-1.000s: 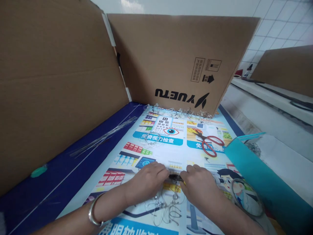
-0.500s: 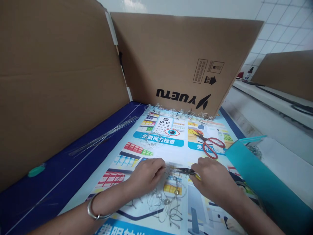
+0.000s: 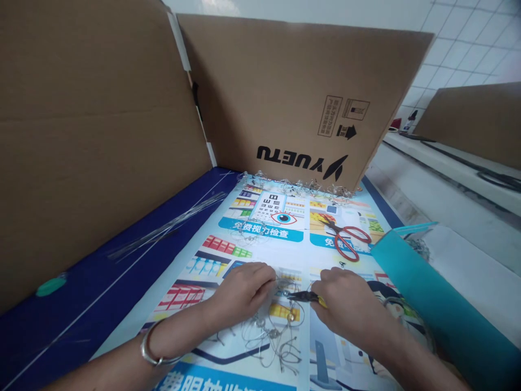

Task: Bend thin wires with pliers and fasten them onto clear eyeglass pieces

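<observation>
My right hand (image 3: 344, 298) is closed around a pair of pliers (image 3: 303, 296) with dark jaws and a bit of yellow handle showing. The jaws point left, close to a thin beaded cord (image 3: 283, 292). My left hand (image 3: 248, 290), a silver bangle on its wrist, pinches that cord at its fingertips. Whether the jaws grip the cord is too fine to tell. Below and between my hands lies a tangle of thin cords with clear beads (image 3: 273, 334), spread over the printed sheet (image 3: 260, 254).
Red-handled scissors (image 3: 345, 245) lie beyond my right hand. On the right stands a teal-sided box (image 3: 439, 293) with wiry pieces inside. Cardboard panels (image 3: 293, 98) wall the back and left. Thin straight wires (image 3: 171, 222) lie on the blue surface; more tangled pieces (image 3: 297, 187) line the back panel.
The pliers and my right hand have shifted slightly down and left, still near the cord. My left hand keeps its pinch. The whole view has moved a little.
</observation>
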`<state>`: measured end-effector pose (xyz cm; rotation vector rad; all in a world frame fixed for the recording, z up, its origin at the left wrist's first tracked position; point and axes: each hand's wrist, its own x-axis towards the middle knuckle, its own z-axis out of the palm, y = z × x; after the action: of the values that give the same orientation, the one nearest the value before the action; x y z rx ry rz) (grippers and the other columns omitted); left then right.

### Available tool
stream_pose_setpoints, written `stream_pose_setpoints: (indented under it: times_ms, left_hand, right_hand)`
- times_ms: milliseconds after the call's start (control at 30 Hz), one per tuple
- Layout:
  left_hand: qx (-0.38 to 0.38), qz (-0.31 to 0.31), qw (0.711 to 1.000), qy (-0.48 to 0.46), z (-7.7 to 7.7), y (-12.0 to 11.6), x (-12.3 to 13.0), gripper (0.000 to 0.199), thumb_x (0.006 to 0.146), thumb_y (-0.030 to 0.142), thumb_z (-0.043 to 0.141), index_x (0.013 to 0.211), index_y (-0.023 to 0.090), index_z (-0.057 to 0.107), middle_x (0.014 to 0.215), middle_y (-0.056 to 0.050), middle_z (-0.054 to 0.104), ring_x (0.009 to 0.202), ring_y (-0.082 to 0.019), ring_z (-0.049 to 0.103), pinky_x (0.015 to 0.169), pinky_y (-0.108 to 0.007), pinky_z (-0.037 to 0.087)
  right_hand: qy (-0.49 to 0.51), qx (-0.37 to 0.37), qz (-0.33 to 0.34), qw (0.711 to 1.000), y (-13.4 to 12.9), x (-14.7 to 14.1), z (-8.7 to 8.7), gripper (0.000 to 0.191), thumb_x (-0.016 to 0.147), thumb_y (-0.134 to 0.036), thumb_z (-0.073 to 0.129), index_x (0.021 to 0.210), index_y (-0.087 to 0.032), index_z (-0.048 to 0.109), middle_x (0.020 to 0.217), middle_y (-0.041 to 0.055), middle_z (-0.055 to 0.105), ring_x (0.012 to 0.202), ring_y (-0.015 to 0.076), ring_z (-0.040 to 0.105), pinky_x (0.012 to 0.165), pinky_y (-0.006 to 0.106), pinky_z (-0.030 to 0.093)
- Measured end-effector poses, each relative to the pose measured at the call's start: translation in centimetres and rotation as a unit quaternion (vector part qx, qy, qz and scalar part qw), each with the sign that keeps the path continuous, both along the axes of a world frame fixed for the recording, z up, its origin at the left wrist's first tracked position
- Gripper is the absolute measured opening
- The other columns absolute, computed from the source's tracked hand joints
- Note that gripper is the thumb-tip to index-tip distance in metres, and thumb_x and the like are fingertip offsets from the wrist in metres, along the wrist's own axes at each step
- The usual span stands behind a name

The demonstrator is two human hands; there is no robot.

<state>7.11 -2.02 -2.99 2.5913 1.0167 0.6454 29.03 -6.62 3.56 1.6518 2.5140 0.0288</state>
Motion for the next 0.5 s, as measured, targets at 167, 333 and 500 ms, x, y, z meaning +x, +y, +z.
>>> stream_pose_setpoints:
  times_ms: [167, 333, 500]
  left_hand:
    - [-0.020, -0.030, 0.999, 0.003, 0.7, -0.1, 0.2, 0.014, 0.085, 0.016, 0.040, 0.076, 0.018, 0.049, 0.074, -0.002, 0.055, 0.070, -0.015, 0.049, 0.061, -0.024, 0.036]
    - [-0.055, -0.020, 0.998, -0.015, 0.8, 0.0, 0.3, 0.013, 0.087, 0.017, 0.039, 0.087, 0.019, 0.052, 0.083, -0.002, 0.060, 0.077, -0.016, 0.052, 0.071, -0.028, 0.038]
    - [-0.076, -0.026, 0.996, -0.028, 0.6, 0.1, 0.3, 0.019, 0.088, 0.017, 0.040, 0.099, 0.020, 0.055, 0.092, -0.003, 0.063, 0.083, -0.017, 0.054, 0.077, -0.030, 0.039]
  right_hand:
    - [0.011, 0.024, 0.004, 1.000, 0.2, -0.4, -0.4, 0.014, 0.078, -0.030, 0.052, 0.073, -0.021, 0.061, 0.076, 0.0042, 0.058, 0.074, 0.0200, 0.050, 0.061, 0.030, 0.026]
    - [0.011, 0.037, 0.021, 0.999, 0.2, -0.4, -0.9, 0.009, 0.077, -0.020, 0.053, 0.071, -0.021, 0.060, 0.074, 0.0032, 0.057, 0.073, 0.0183, 0.048, 0.060, 0.030, 0.023]
    - [0.009, 0.052, 0.040, 0.998, 0.3, -0.4, -1.6, 0.008, 0.077, -0.017, 0.054, 0.071, -0.021, 0.059, 0.072, 0.0034, 0.056, 0.073, 0.0181, 0.046, 0.061, 0.031, 0.022]
